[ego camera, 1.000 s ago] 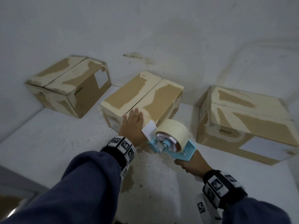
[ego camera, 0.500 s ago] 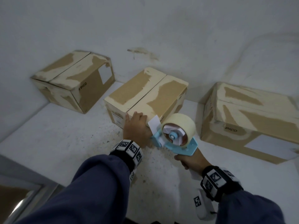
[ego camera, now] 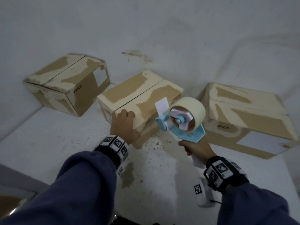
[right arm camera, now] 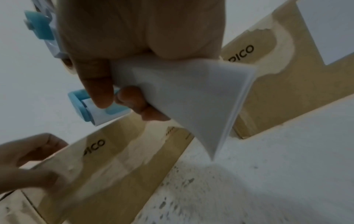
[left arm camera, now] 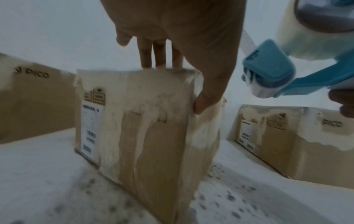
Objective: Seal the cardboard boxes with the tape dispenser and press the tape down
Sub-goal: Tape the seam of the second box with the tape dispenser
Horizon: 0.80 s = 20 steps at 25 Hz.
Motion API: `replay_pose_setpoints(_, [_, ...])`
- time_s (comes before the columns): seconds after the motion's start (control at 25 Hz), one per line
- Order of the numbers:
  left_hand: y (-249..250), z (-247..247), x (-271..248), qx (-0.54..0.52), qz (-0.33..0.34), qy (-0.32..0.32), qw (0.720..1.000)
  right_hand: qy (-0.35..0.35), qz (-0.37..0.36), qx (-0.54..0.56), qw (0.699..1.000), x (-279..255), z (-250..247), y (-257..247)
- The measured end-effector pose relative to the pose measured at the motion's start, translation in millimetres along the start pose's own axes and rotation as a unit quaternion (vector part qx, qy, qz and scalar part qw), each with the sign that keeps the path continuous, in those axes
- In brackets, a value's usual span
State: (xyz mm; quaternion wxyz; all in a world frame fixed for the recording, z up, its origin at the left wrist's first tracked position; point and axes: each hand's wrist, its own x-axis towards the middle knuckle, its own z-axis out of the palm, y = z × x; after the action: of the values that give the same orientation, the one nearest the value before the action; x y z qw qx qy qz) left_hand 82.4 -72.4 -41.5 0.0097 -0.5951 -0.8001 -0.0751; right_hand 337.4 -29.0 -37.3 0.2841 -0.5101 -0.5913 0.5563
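Risk first, as judgement: the loose white tape tab (ego camera: 161,104) stands up off the front of the blue plastic tape dispenser with its cream tape roll (ego camera: 183,118), touching nothing. If the dispenser comes down off the centre seam (ego camera: 138,96), the tape could land crooked on one flap. The tab could also fold back onto itself. The middle brown cardboard box with torn pale patches (ego camera: 142,101) looks light, so a pull on the tape could drag it if the steadying grip slips.

The left hand (ego camera: 124,122) clamps the near corner of the middle box: fingers (left arm camera: 153,56) lie over the top edge, thumb presses the side face. The right hand (ego camera: 197,148) is wrapped tight round the dispenser's white handle (right arm camera: 172,84), roll held up in the air just right of the box, not touching it. The dispenser's roller end (left arm camera: 268,75) sits beside the left thumb, apart from the cardboard.

The middle box is closed, flaps meeting at a dark open seam, no fresh tape visible on it. Surface badly peeled, a shipping label on its near end. It sits mid-table against the wall on a white speckled table (ego camera: 65,137). A left cardboard box (ego camera: 68,83) and a right cardboard box (ego camera: 246,117) flank it, both apart from it, both similarly peeled, seams apparently untaped.
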Motion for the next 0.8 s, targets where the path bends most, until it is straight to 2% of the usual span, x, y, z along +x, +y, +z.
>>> replay_pose_setpoints(0.16, [-56, -22, 10, 0.055, 0.007, -0.087, 0.995, 0.039, -0.012, 0.019, 0.999, 6, 0, -18])
replay_pose_setpoints(0.32, [-96, -37, 22, 0.102, 0.059, -0.170, 0.978, 0.063, -0.023, 0.037, 0.997, 15, 8, -31])
replay_pose_setpoints(0.44, [-112, -45, 30, 0.142, 0.106, -0.201, 0.964, 0.067, -0.033, 0.041, 0.996, 22, 15, -41])
replay_pose_setpoints(0.52, [-115, -58, 42, 0.187, 0.131, -0.239, 0.944, 0.077, -0.042, 0.041, 0.995, 28, 18, -49])
replay_pose_setpoints(0.6, [-106, -76, 62, 0.179, 0.154, -0.257, 0.937, 0.091, -0.054, 0.033, 0.994, 34, 22, -57])
replay_pose_setpoints(0.64, [-95, -83, 72, 0.114, 0.155, -0.243, 0.951, 0.096, -0.059, 0.031, 0.993, 36, 25, -61])
replay_pose_setpoints(0.68, [-80, -86, 84, 0.009, 0.145, -0.215, 0.966, 0.102, -0.066, 0.032, 0.992, 39, 27, -67])
replay_pose_setpoints(0.72, [-61, -87, 95, -0.123, 0.114, -0.188, 0.968, 0.105, -0.074, 0.037, 0.991, 42, 30, -73])
replay_pose_setpoints(0.76, [-40, -87, 103, -0.266, 0.052, -0.188, 0.944, 0.107, -0.081, 0.042, 0.990, 43, 32, -77])
replay_pose_setpoints(0.8, [-21, -88, 113, -0.395, -0.016, -0.226, 0.890, 0.111, -0.087, 0.047, 0.989, 44, 35, -82])
